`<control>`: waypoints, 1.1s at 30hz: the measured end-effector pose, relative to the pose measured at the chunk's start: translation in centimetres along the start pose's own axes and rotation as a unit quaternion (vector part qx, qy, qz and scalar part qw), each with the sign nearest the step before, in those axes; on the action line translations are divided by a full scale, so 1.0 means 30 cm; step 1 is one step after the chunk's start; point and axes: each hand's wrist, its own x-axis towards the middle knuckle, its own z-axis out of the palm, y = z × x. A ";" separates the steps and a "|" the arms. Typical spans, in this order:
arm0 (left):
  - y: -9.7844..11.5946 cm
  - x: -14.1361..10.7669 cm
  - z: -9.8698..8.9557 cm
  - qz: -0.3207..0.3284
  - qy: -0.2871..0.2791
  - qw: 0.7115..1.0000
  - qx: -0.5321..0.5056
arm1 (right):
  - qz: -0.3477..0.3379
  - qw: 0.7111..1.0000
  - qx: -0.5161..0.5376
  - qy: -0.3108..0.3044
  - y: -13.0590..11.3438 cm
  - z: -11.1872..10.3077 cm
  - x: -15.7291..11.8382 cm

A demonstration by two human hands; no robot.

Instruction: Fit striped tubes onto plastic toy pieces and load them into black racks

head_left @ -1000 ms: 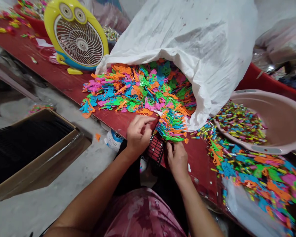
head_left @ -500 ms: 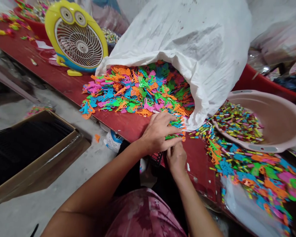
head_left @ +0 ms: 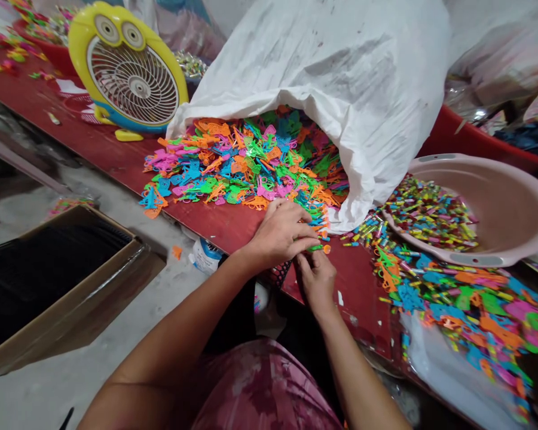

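A green plastic piece (head_left: 316, 247) was pinched tight, just off the heap's edge, above the red table (head_left: 219, 227);
the left hand (head_left: 278, 234) curled narrowly over it; the right hand (head_left: 317, 280) gripped it from below; a multicoloured heap (head_left: 237, 167) spilled from a white sack (head_left: 323, 77); a pink basin (head_left: 511, 209) stood nearby.

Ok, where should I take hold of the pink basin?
Grip the near rim at its grey inset, coming from your side: the lip stands proud and bare there, above the coloured pieces inside. The matching inset on the far rim gives a second hold.
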 end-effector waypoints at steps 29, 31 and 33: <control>0.010 0.051 -0.004 0.006 -0.038 0.999 0.023 | 0.026 1.000 -0.012 0.006 0.034 0.029 0.023; 0.012 0.054 -0.012 -0.002 -0.044 0.999 0.029 | 0.032 0.999 -0.001 0.006 0.044 0.028 0.019; 0.013 0.057 -0.019 -0.010 -0.053 0.998 0.033 | 0.036 0.999 0.005 0.000 0.053 0.027 0.013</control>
